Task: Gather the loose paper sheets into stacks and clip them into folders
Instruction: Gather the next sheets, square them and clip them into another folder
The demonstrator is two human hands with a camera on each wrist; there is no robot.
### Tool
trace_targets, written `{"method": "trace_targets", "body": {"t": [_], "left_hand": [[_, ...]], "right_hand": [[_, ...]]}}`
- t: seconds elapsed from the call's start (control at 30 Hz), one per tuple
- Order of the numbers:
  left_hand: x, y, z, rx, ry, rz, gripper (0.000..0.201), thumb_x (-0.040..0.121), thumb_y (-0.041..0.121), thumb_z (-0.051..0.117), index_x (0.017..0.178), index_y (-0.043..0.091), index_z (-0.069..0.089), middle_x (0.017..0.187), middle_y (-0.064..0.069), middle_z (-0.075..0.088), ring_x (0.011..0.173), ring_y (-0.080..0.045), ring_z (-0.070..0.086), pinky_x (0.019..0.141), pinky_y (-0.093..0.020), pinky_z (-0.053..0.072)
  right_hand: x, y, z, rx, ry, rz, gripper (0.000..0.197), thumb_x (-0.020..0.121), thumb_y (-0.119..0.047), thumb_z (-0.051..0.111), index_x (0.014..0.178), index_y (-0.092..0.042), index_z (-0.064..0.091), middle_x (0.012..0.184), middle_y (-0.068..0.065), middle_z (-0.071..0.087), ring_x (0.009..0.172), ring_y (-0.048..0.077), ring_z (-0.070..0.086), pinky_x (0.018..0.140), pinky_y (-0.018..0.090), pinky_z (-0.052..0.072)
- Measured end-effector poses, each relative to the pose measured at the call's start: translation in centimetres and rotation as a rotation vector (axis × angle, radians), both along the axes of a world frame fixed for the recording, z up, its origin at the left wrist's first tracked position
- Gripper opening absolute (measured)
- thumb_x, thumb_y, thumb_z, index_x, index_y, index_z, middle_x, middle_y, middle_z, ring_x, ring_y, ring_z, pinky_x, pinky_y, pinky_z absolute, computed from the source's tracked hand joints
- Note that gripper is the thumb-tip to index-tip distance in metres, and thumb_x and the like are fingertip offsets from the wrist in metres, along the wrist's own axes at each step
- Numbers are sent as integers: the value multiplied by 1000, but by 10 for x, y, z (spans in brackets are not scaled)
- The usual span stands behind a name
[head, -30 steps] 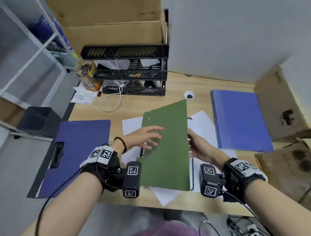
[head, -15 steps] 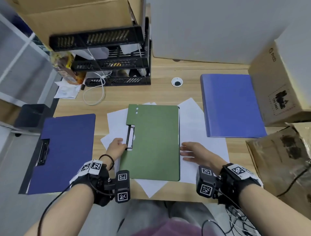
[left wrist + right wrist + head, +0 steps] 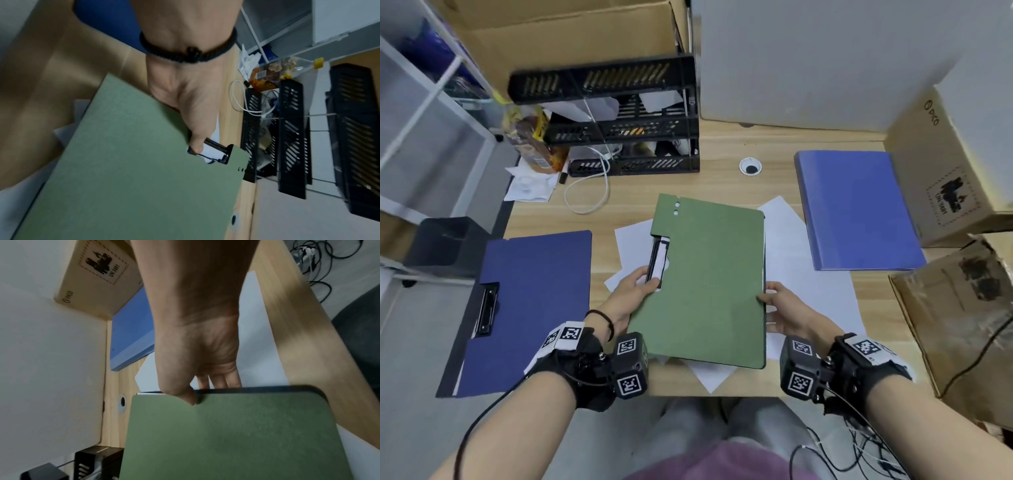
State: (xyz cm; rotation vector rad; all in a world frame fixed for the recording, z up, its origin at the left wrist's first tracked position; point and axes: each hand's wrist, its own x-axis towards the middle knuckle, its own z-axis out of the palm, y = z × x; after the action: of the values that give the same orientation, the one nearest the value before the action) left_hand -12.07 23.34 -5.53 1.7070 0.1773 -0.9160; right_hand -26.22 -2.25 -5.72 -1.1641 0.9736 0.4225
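The green folder [image 3: 709,281] sits mid-bench over loose sheets [image 3: 811,274], long axis running 12 to 6. Left hand [image 3: 633,291] pinches its clip edge at 9 o'clock; right hand [image 3: 784,311] clamps the 3 o'clock edge, equally near.

I have both forearms reaching forward over the near edge of the bench [image 3: 784,192], each wrist strapped with a black camera mount. My left hand [image 3: 631,291] grips the left edge of the green folder [image 3: 709,281], thumb [image 3: 195,146] on top at the clip cut-out and fingers tucked beneath. My right hand [image 3: 787,313] pinches the folder's right edge, thumb [image 3: 185,395] on the cover, fingers [image 3: 218,382] underneath. A black band circles my left wrist.
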Motion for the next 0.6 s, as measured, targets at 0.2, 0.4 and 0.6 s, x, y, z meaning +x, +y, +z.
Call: {"method": "trace_targets", "body": {"t": [0.2, 0.4, 0.6], "left_hand": [[36, -35, 27, -80, -172, -2, 19, 96, 18, 53, 112, 24, 62, 93, -7, 66, 73, -15, 61, 62, -23, 51], [42, -114, 38, -144, -189, 63, 20, 98, 26, 49, 115, 19, 57, 92, 1, 65, 73, -14, 62, 56, -21, 50], [21, -184, 28, -211, -187, 39, 22, 97, 24, 46, 114, 26, 60, 114, -6, 67, 101, -27, 65, 88, -41, 55]], "right_hand": [[7, -11, 30, -4, -167, -133, 13, 98, -6, 48, 108, -11, 56, 100, 11, 68, 75, 19, 70, 58, 28, 58], [-17, -42, 53, 161, -312, -487, 13, 99, -10, 47, 101, -13, 59, 94, 5, 72, 75, 26, 74, 64, 34, 62], [-23, -76, 43, 200, -349, -675, 6, 98, -12, 50, 96, -9, 45, 90, 9, 54, 78, 35, 74, 60, 34, 60]]}}
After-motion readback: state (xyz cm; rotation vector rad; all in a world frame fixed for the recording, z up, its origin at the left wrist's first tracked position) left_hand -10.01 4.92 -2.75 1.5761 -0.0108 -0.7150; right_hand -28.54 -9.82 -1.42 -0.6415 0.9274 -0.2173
